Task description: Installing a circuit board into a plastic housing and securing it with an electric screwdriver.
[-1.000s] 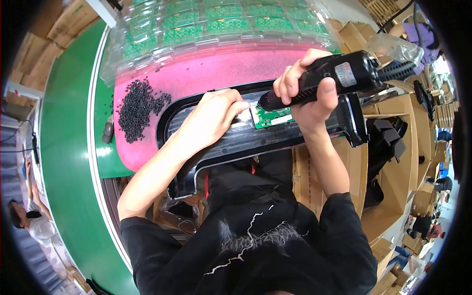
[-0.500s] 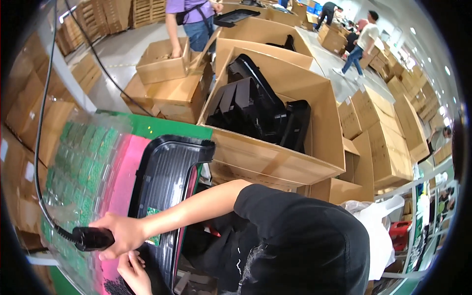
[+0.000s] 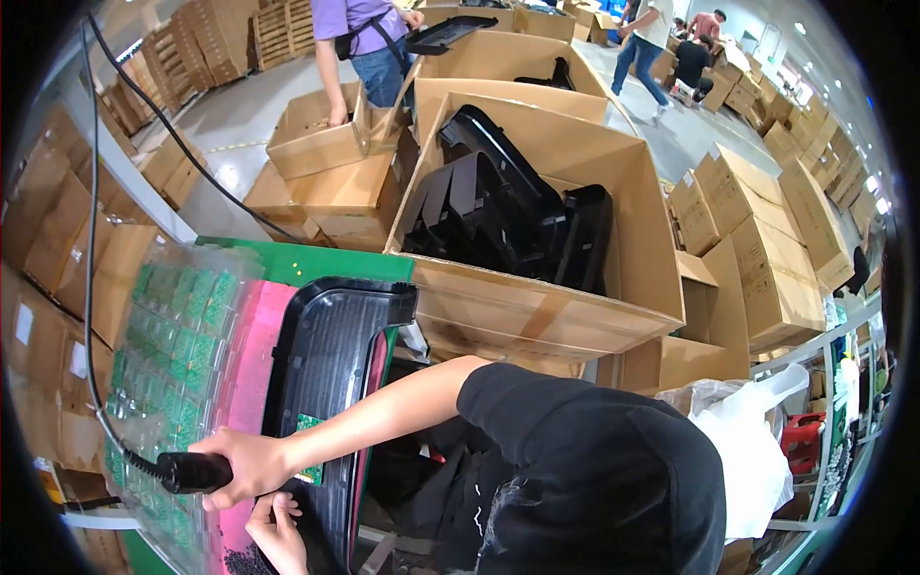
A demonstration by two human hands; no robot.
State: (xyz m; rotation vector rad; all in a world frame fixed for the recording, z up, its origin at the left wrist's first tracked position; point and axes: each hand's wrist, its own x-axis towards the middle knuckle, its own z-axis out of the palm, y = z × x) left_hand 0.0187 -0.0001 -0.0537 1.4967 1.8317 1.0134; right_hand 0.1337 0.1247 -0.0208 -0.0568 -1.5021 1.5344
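Observation:
My right hand (image 3: 251, 464) is wrapped around a black corded electric screwdriver (image 3: 190, 472) held nearly level. Just below it, my left hand (image 3: 280, 539) has thumb and fingers pinched together; whatever lies between them is too small to make out. Under my right forearm lies a long black plastic housing (image 3: 331, 321) with a ribbed inside. A green circuit board (image 3: 308, 423) sits in it, partly covered by my arm. Beside my left hand, a heap of tiny black pieces, perhaps screws (image 3: 245, 560), rests on the pink mat (image 3: 271, 309).
Clear plastic trays of green circuit boards (image 3: 182, 335) line the bench's left side. Beyond the green bench edge (image 3: 316, 257) stands a large carton (image 3: 537, 297) holding black housings (image 3: 479, 201). A person in purple (image 3: 350, 19) reaches into a smaller box (image 3: 316, 144). The screwdriver's cable (image 3: 93, 287) hangs at left.
The whole view has shifted slightly. Both hands keep nearly the same place and grip. In the background, the walking person in a light shirt has moved left.

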